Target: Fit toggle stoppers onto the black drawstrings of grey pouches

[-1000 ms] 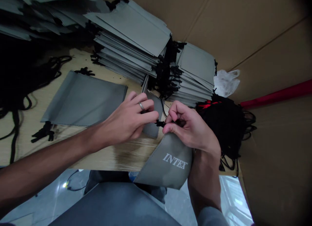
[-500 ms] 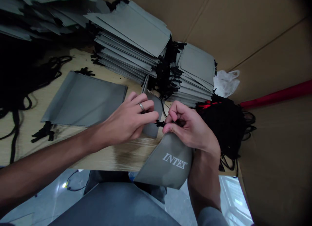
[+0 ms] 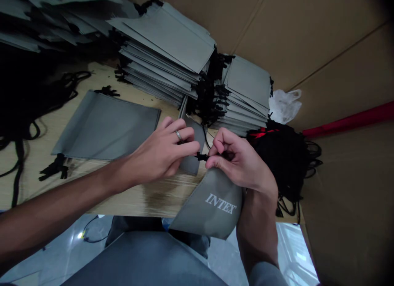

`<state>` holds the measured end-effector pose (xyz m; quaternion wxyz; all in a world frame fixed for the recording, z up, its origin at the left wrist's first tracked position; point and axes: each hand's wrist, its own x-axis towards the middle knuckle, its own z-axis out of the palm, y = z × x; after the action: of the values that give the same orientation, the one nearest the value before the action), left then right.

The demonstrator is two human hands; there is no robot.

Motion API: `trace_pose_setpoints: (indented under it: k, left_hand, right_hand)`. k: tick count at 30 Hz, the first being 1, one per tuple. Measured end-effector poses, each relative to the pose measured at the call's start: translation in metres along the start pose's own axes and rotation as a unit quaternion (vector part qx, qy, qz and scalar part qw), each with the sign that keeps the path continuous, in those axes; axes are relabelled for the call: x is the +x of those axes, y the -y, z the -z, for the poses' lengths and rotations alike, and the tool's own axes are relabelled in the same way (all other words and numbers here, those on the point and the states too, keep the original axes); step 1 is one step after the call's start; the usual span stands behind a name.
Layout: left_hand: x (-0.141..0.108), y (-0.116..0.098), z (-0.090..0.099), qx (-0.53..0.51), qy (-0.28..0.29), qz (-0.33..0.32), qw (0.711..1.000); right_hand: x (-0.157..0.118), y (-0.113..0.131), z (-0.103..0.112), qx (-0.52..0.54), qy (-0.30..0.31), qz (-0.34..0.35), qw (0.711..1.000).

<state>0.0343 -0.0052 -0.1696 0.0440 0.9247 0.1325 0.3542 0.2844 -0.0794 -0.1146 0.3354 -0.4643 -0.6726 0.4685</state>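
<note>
A grey drawstring bag [image 3: 212,208] lettered INTEX hangs below my right hand [image 3: 238,156], over the table's front edge. Thumb and bent fingers of that hand pinch the black cord [image 3: 202,157] at the bag's top corner, where a short knotted piece sticks out to the left. My left hand [image 3: 172,148], with a ring on one finger, is closed at the other end of this cord; its fingertips are partly hidden. Behind both hands another grey piece [image 3: 191,164] rests on the table. A flat grey bag [image 3: 107,125] with knotted black cord ends lies left of my left hand.
Stacks of grey bags [image 3: 172,39] and a shorter stack [image 3: 248,82] stand at the back. Black cord heaps lie left [image 3: 27,93] and right [image 3: 283,158]. A clear plastic bag [image 3: 285,105] and red strip [image 3: 347,121] are by the cardboard wall [image 3: 338,43].
</note>
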Motion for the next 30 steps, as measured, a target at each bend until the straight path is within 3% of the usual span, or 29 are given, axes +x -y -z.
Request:
trace_pose_setpoints:
  k: [10,16,22,30]
  left_hand:
    - [0.002,-0.002,0.004,-0.003,0.012,0.006,1.000]
    - [0.004,-0.007,0.007,-0.114,-0.010,0.060,0.992]
    - [0.008,-0.012,0.014,-0.192,-0.011,0.084,0.978]
    - [0.010,-0.014,0.018,-0.189,-0.048,0.098,0.976]
  right_hand:
    - [0.000,-0.002,0.002,-0.007,0.006,0.007,1.000]
    - [0.002,0.001,-0.002,-0.063,0.000,0.077,0.995]
    - [0.011,0.001,-0.013,-0.174,-0.064,0.180,0.966]
    - [0.009,0.000,-0.016,-0.157,-0.104,0.155,0.970]
